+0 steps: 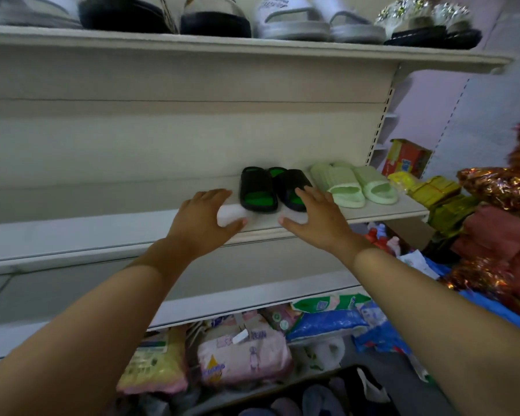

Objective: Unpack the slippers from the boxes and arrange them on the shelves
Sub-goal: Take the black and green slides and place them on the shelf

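Forearms [102,325] reached up from the bottom corners of the view to the middle shelf [373,213]. Left hand [201,217] sat at the shelf's front edge, fingers loosely arched over a pale patch [230,216], thumb under it; patch too blurred to name, and could not tell whether the hand gripped anything. Right hand [318,217] was wide, fingers straight and spread, tips against the outer side of the black slippers [257,187]. That pair, green inside, stood side by side near the front edge, toes outward, between the two hands. Judged the hands bracketed the pair to square it up and close the gap to its neighbour. Pale green slippers [354,187] stood just beside, toward the shelf's right end, same facing, so the row appeared to be filling from right to left; the shelf's left stretch carried nothing in view. Upper shelf [252,46] held a full line of sandals [294,19], toes over the front edge. Below, packets [243,355] lay stacked under the bottom shelf, and a dark box [351,376] showed more slippers inside, so unpacking looked far from done.
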{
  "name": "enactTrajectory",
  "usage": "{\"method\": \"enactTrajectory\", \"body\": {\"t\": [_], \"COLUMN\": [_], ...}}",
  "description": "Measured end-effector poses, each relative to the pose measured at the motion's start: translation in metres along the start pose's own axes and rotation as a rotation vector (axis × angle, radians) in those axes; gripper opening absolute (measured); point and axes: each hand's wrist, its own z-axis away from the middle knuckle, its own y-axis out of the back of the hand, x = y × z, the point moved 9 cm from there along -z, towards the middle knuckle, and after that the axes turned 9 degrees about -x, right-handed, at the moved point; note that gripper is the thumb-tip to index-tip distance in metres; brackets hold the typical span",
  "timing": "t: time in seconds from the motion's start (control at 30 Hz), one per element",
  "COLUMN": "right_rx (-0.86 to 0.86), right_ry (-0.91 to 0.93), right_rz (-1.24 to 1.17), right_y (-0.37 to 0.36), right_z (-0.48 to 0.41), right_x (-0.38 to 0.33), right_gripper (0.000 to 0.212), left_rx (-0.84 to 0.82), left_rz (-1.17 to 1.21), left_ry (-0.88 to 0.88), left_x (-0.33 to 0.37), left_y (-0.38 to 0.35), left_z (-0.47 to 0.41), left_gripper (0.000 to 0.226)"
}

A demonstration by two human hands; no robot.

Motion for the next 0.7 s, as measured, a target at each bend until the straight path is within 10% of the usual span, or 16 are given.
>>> {"method": "enactTrajectory", "body": {"t": [0.7], "right_rx": [-0.066], "right_ry": [0.230], "right_rz": [0.089], "right_y": [-0.006], "right_z": [0.085], "right_x": [-0.212], "right_gripper": [0.092], "left_rx": [0.059], "left_rz": [-0.210], "left_ry": [0.030], "left_x": [-0.096], "left_y": [0.119], "left_z": [0.172], "left_gripper": [0.078]}}
